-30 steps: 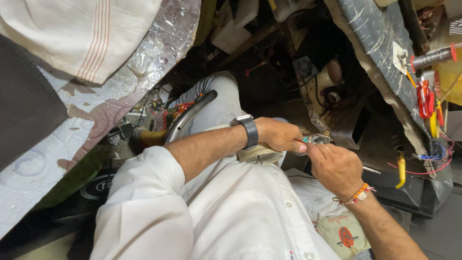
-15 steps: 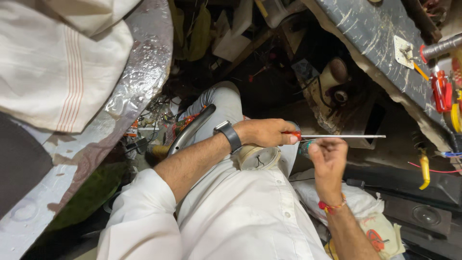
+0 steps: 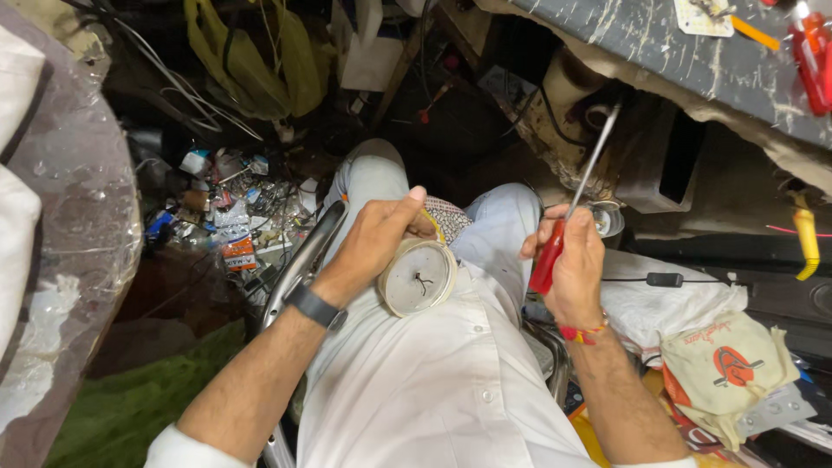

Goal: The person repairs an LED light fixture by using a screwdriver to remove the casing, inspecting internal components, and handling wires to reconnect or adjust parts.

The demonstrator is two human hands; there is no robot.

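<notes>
A small round clock (image 3: 418, 277) is held on the lap by the left hand (image 3: 374, 243), whose fingers are curled around its rim while the thumb is raised above it. The pale face with its short dark hands is turned up toward the camera, and the clock is pressed against the white shirt (image 3: 433, 390). A dark watch (image 3: 314, 305) is worn just behind that hand.

To the right, a screwdriver (image 3: 563, 217) with a red handle is gripped in the closed right hand (image 3: 572, 269), its metal shaft pointed up and away, well apart from the clock. A small clear round piece (image 3: 607, 218) is seen just beyond the fingers; whether it is held or only lies there cannot be told.

The step in hand is judged to be a pause in work on the clock, with the tool lifted off. For the next move, the tip would have to be brought down to the clock while it is kept steady.

The back of the clock is hidden, and the clutter (image 3: 225, 208) left of the knees is too jumbled to be sorted out.
</notes>
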